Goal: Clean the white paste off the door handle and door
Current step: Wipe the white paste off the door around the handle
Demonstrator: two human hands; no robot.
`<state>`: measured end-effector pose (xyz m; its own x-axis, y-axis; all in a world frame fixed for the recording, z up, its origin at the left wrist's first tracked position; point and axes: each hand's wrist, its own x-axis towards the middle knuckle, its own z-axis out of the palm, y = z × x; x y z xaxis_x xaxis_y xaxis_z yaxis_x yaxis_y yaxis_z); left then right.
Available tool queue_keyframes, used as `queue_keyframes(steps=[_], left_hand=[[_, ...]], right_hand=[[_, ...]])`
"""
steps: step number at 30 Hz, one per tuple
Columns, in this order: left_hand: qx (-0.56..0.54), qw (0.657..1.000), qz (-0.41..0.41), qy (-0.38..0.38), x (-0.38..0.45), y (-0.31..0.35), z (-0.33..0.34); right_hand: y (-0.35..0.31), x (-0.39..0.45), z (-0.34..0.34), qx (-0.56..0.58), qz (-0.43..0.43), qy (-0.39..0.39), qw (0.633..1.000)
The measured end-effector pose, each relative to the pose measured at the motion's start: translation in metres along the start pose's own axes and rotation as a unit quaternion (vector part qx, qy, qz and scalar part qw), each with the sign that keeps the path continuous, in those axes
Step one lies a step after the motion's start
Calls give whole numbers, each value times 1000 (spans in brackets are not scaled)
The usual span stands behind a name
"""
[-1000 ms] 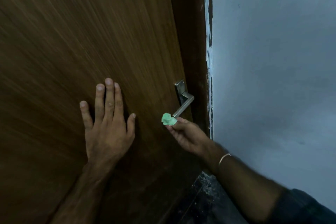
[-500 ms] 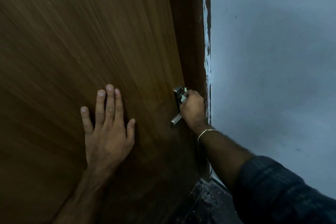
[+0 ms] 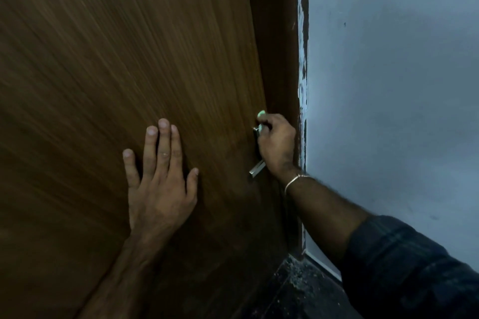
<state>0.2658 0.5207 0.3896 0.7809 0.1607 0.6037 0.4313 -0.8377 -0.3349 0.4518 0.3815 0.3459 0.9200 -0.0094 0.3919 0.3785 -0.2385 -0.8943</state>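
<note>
A brown wooden door (image 3: 129, 59) fills the left of the view. Its metal lever handle (image 3: 257, 170) points down-left, mostly covered by my right hand (image 3: 277, 145). My right hand is closed on a small green cloth (image 3: 261, 113), pressed against the top of the handle where it meets the door. Only a corner of the cloth shows above my fingers. My left hand (image 3: 160, 176) lies flat on the door, fingers apart, left of the handle. No white paste is visible on the door face.
The dark door frame (image 3: 282, 59) stands right of the door, with a flaking white strip (image 3: 302, 46) along its edge. A pale blue-grey wall (image 3: 388, 85) fills the right. Dusty dark floor (image 3: 293, 287) lies below.
My right hand has gone from below the lever's tip up onto the handle, then slightly higher to its top with the green cloth. The left hand stays flat on the door.
</note>
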Motion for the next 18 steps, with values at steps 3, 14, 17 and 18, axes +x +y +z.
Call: queue_keyframes(steps=[3, 14, 17, 18], left_hand=[[-6, 1000, -1, 4, 1, 2, 2], [-46, 999, -18, -18, 3, 5, -3], [-73, 997, -32, -18, 1, 9, -10], [-93, 995, -41, -14, 1, 13, -16]], right_hand=[[6, -9, 0, -93, -120, -67, 986], [-29, -15, -10, 96, 47, -184, 977], [-53, -20, -11, 268, 132, -270, 915], [-61, -20, -14, 363, 184, -301, 863]])
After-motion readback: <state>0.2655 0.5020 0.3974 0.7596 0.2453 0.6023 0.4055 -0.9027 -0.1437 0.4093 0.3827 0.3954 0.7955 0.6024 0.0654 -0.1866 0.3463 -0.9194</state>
